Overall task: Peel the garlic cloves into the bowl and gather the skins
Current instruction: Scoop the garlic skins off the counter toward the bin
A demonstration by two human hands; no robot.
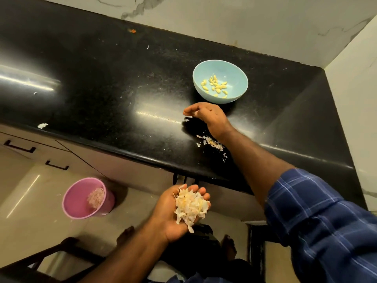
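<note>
- The left hand [179, 209] is cupped, palm up, just off the front edge of the worktop [102, 82]. It holds a pile of skins [190, 207]. The fingers curl a little round the pile so the light bits do not fall.
- It waits below the edge, likely so more skins can be dropped or swept into it.
- The right hand [206, 116] hovers low over the worktop, just in front of the bowl [236, 74]. Its fingers are bent and close together. Something pale shows at the fingertips, maybe a bit of skin, but it is too small to tell.
- The bowl sits toward the back right corner of the worktop. The peeled cloves [215, 85] lie in it, bare and yellow, kept away from the mess.
- A few loose scraps [212, 142] lie near the front edge, by the right wrist. One more scrap [42, 125] sits far off at the front left edge.
- A pink bin [77, 203] stands on the floor [26, 201] under the left part of the worktop. It has skins in it already, so the handful probably goes there.
- The peeling looks done. The picking up is nearly done.
</note>
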